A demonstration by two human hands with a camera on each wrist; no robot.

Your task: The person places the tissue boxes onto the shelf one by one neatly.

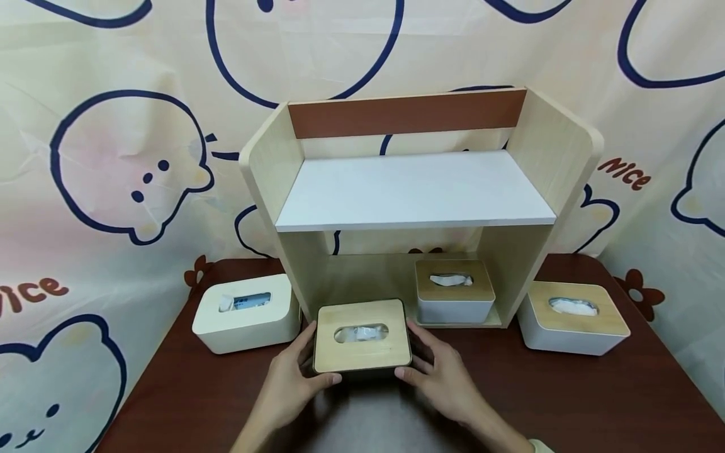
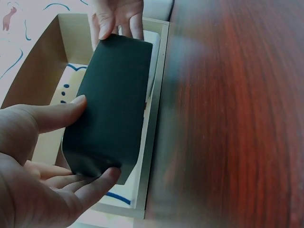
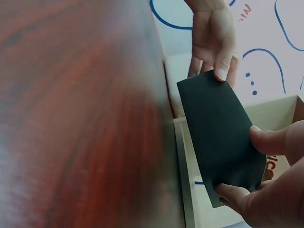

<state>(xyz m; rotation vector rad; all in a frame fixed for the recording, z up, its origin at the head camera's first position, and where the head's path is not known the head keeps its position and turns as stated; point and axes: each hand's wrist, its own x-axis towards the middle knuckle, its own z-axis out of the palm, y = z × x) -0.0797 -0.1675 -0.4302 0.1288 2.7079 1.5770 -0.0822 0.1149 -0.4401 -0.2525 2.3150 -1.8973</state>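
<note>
A tissue box (image 1: pixel 362 340) with a pale wood lid and a dark body is between my two hands. My left hand (image 1: pixel 287 385) grips its left end, thumb at the front edge of the lid. At the right end my right hand (image 1: pixel 445 376) holds it, thumb also at the front. White tissue shows in the lid's oval slot. In both wrist views, the box's plain dark side (image 2: pixel 111 99) faces the camera, with fingertips curled under its lower edge. The box overlaps the left front of the shelf unit's lower compartment (image 1: pixel 362 274).
A two-level wooden shelf unit (image 1: pixel 416 189) stands on the dark wood table (image 1: pixel 566 402). Inside its lower right is a tissue box with a brown lid (image 1: pixel 455 289). A cream tissue box (image 1: pixel 249 321) stands left of the unit, a white one with wood lid (image 1: pixel 572 324) right.
</note>
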